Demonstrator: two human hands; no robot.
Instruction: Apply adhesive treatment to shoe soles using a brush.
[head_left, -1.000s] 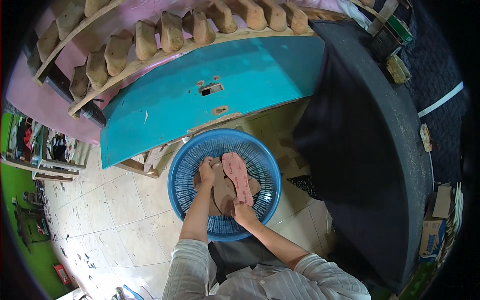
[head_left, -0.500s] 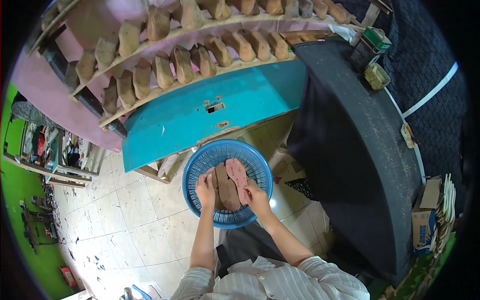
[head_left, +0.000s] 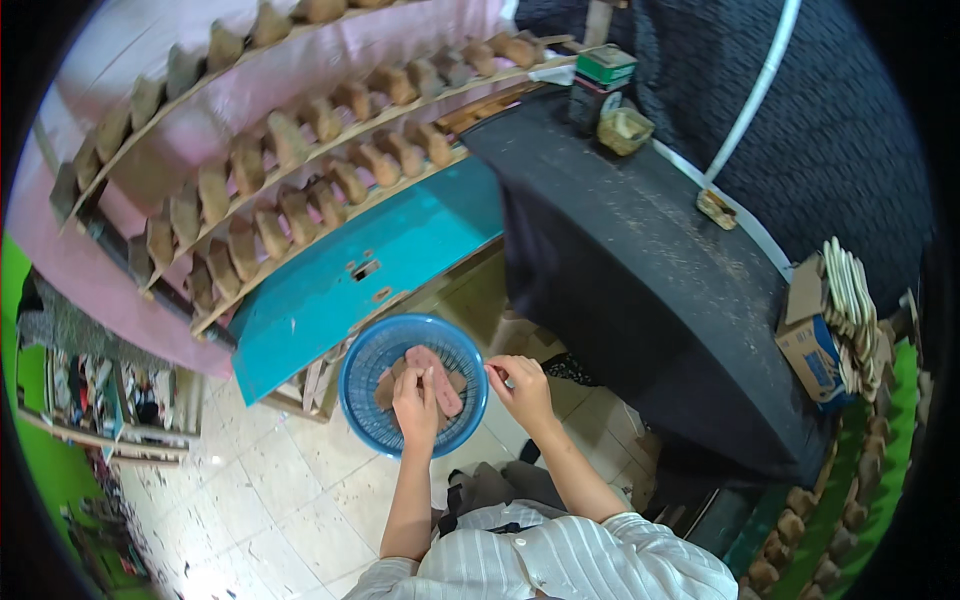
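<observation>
A round blue plastic basket [head_left: 359,430] with slotted sides is in front of me, just beyond my lap. Inside lie a pink shoe insole [head_left: 436,382] with dark print and several brown sole-shaped pieces [head_left: 384,392], partly covered by my hand. My left hand [head_left: 415,408] reaches into the basket, its fingers closed at the pink insole's left edge; the fingertips are partly hidden. At the basket's right side, my right hand [head_left: 524,392] is closed, thumb and forefinger pinching the rim.
Shelves of wooden shoe lasts [head_left: 290,140] line the pink wall above a turquoise board [head_left: 330,285]. A black-covered table [head_left: 640,260] stands to the right, bearing a green box [head_left: 606,66], a small basket [head_left: 625,132] and a cardboard carton [head_left: 812,345]. Scraps litter the tiled floor [head_left: 270,480].
My right hand has left the pink insole and moved to the basket's right rim. My left hand stays inside among the soles. The view has swung right, so the basket appears further left.
</observation>
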